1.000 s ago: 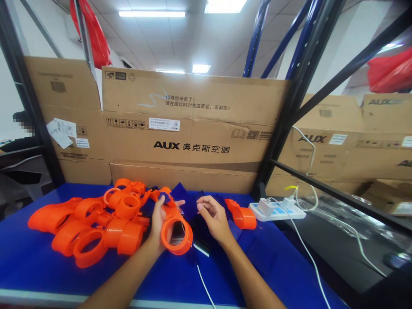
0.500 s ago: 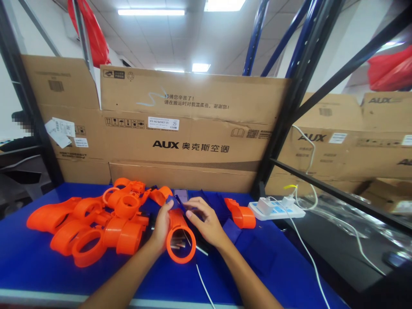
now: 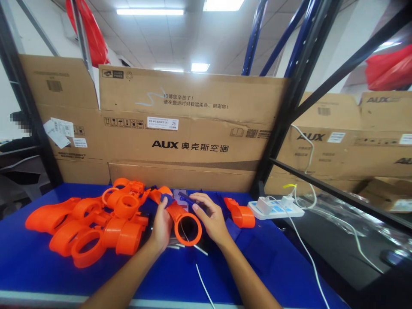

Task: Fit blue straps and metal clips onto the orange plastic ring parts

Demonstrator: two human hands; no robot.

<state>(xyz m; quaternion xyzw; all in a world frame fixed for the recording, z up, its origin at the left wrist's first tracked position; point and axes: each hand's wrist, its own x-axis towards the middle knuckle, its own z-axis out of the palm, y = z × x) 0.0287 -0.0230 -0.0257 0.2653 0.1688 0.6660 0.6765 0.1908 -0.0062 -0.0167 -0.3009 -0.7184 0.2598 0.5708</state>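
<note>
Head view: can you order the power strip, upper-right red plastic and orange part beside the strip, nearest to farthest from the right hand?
From the right hand:
1. Orange part, just right
2. Power strip, farther right
3. Red plastic, upper right

Saw AUX cardboard (image 3: 193,165) out back
Had a white power strip (image 3: 276,211) near a black post (image 3: 273,141), plus red plastic (image 3: 96,43) up high.

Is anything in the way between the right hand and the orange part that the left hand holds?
Nothing visible blocks the short gap from the right hand to the orange part in the left hand. The dark blue piece near it is held by the right fingers; the phone lies beyond.
</note>
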